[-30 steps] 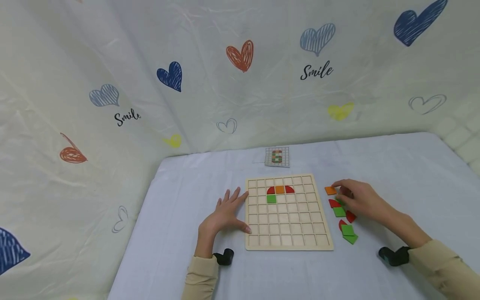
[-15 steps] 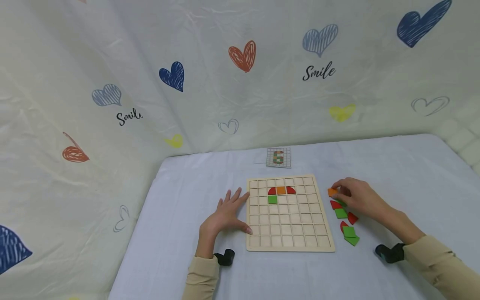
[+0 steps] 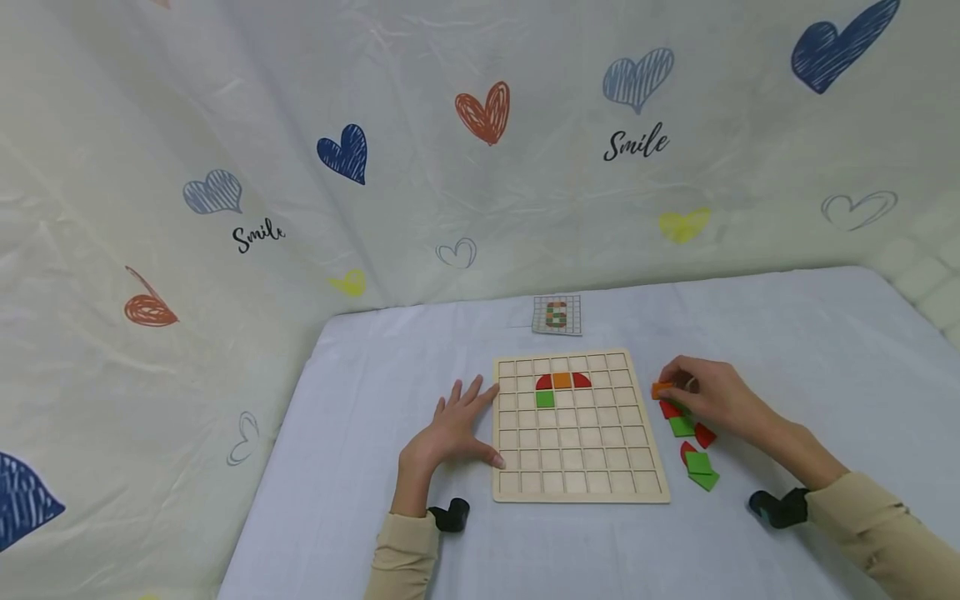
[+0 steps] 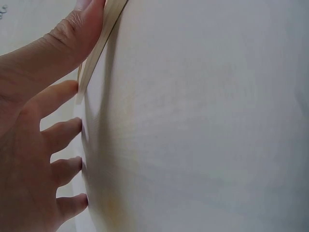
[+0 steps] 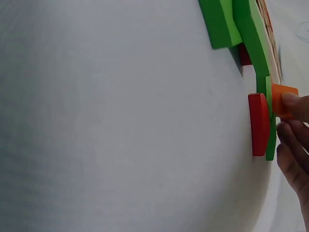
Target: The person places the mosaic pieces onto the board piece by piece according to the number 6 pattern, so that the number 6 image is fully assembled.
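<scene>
My right hand (image 3: 716,396) pinches an orange square tile (image 3: 660,390) between thumb and fingers, just off the board's right edge. The tile shows tilted up in the right wrist view, the thumb on its face. My left hand (image 3: 446,429) lies with spread fingers at the left edge of the wooden grid board (image 3: 600,458); its thumb and forefinger touch the rim. On the board are two red quarter-round tiles (image 3: 581,381), an orange square (image 3: 562,381) between them and a green square (image 3: 545,399) below the left one.
Loose green tiles (image 3: 698,462) and red tiles (image 3: 705,435) lie in a column right of the board, some overlapping. Behind the board lies a printed pattern card (image 3: 557,315). A white cloth (image 3: 360,400) covers the table, and a heart-printed curtain (image 3: 405,208) hangs behind.
My right hand has taken hold of the orange tile, which lay flat on the table and is now tilted between the fingers. The left hand keeps its place at the board.
</scene>
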